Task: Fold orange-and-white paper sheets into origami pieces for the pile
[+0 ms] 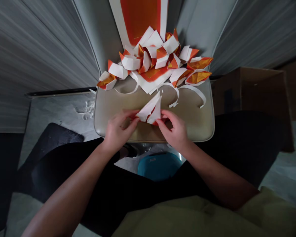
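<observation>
Between my two hands is a folded sheet of paper (154,107), white with red showing along a slit and its lower edge, its point facing away from me. My left hand (119,126) pinches its left corner between thumb and fingers. On the opposite side, my right hand (174,126) grips the lower right corner the same way. Just beyond lies a heap of folded paper pieces (161,57) in white, red and gold, several shaped like little boats. Flat sheets (153,79) with a red and gold face lie under the heap. Curled white paper strips (193,90) rest nearby.
All this rests on a beige padded chair seat (108,115). Against its backrest leans a red and white sheet stack (140,19). A cardboard box (261,85) stands at right, a teal plastic stool or tub (160,166) below, and paper scraps (88,110) litter the floor at left.
</observation>
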Available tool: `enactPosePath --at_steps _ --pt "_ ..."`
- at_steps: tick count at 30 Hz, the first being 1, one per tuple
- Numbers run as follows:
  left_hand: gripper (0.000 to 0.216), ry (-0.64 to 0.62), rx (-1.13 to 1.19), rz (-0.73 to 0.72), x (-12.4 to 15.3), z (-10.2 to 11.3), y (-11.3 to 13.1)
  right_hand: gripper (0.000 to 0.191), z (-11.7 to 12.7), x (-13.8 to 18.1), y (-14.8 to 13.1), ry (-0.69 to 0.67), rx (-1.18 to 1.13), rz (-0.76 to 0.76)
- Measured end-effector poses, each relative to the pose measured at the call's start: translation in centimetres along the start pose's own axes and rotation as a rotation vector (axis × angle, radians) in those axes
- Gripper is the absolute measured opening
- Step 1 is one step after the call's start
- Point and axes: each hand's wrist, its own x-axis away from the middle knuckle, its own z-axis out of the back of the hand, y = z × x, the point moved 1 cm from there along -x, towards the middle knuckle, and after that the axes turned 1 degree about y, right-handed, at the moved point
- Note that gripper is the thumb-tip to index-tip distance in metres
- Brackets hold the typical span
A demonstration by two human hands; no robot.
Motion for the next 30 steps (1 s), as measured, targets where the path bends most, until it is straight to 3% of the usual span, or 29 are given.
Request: enactPosePath --at_steps 5,10,14,16,22,25,30 --pt "0.031 -0.005 0.096 0.152 0.0 -0.2 0.0 0.044 -0.2 0.2 0.2 0.001 -0.051 -0.015" --pt "0.028 -0.051 0.082 0.163 -0.1 -0.3 0.0 0.041 0.0 0.1 0.1 -0.047 -0.071 0.009" --pt "0.028 -0.039 0.069 0.178 -0.2 -0.3 0.0 0.067 0.0 -0.1 -0.1 -0.123 -0.009 0.074" --pt "0.028 -0.035 0.075 0.194 -0.1 -0.2 0.0 0.071 -0.2 -0.1 -0.1 -0.135 0.021 0.085" --pt "0.038 -0.019 0.179 0.26 0.0 -0.4 -0.2 0.047 -0.2 0.3 0.2 -0.001 -0.051 -0.034" --pt "0.047 -0.09 0.275 0.302 -0.1 -0.4 0.0 0.043 -0.1 0.3 0.6 0.082 -0.117 -0.07" --pt "0.04 -0.211 0.273 0.237 -0.3 -0.3 0.7 0.024 0.0 0.0 0.9 0.051 -0.274 -0.165"
